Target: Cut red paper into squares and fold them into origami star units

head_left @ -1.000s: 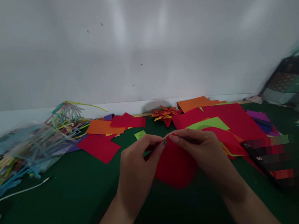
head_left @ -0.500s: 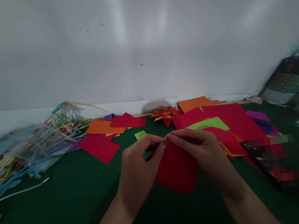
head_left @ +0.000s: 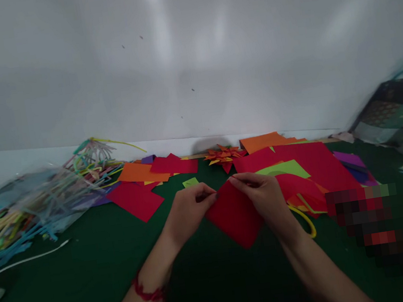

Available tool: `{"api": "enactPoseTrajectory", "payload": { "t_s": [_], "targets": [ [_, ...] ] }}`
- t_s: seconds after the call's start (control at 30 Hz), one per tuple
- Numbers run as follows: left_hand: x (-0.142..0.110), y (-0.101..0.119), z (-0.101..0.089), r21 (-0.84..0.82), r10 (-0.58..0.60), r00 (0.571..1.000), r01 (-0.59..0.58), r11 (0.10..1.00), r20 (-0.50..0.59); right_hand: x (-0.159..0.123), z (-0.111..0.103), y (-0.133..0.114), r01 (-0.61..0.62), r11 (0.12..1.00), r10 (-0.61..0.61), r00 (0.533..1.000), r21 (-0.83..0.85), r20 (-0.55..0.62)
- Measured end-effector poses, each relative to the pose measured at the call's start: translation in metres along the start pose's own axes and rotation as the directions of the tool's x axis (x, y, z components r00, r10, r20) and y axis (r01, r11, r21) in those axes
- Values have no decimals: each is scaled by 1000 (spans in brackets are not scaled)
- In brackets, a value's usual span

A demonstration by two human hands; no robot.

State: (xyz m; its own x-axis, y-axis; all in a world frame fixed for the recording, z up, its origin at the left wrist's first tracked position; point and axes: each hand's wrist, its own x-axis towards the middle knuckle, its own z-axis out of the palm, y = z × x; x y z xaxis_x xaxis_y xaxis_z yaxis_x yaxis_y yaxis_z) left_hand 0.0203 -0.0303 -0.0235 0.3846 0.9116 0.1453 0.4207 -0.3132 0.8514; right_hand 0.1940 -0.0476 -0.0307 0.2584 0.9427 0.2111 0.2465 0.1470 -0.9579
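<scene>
A square red sheet of paper [head_left: 237, 216] hangs tilted between my hands, one corner pointing down toward me. My right hand [head_left: 263, 195] pinches it near the top corner with thumb and forefinger. At its upper left edge, my left hand [head_left: 190, 205] is closed in a pinch, thumb against forefinger. A dark red bracelet [head_left: 149, 294] circles my left wrist. Beyond the hands, a small light green paper [head_left: 190, 182] lies on the table, and behind it stands an orange and red folded paper flower [head_left: 224, 154].
Red and orange sheets [head_left: 136, 200] lie left of centre. Large red sheets [head_left: 308, 157] with a green sheet [head_left: 293, 168] lie to the right, near a yellow loop [head_left: 311, 228]. Pipe cleaners [head_left: 2, 236] and a white cable [head_left: 28, 261] are at left. A white wall [head_left: 186, 47] stands behind.
My left hand has shifted slightly left, away from the right one, along the paper's edge. The red paper shows flatter and more fully. A yellow loop now appears beside my right wrist.
</scene>
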Motion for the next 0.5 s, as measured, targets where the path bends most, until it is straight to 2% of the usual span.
{"api": "enactPoseTrajectory", "payload": {
  "t_s": [0.13,0.2,0.27,0.4,0.5],
  "targets": [
    [-1,-3,2,242,29,995,-4,970,-98,5,5,10,-16,1000,16,1000,-6,-8],
    [-2,-2,3,267,39,992,-5,964,-121,6,3,9,-17,1000,17,1000,-8,-15],
    [-3,0,3,212,41,993,-16,977,-114,6,-1,6,-16,1000,16,1000,0,-24],
    [-5,5,0,-21,15,999,-16,1000,-29,6,-14,-3,-23,998,28,997,66,-75],
    [-8,10,0,-58,2,999,-4,998,-38,6,-20,-8,-22,996,31,995,91,-95]
  ]
}}
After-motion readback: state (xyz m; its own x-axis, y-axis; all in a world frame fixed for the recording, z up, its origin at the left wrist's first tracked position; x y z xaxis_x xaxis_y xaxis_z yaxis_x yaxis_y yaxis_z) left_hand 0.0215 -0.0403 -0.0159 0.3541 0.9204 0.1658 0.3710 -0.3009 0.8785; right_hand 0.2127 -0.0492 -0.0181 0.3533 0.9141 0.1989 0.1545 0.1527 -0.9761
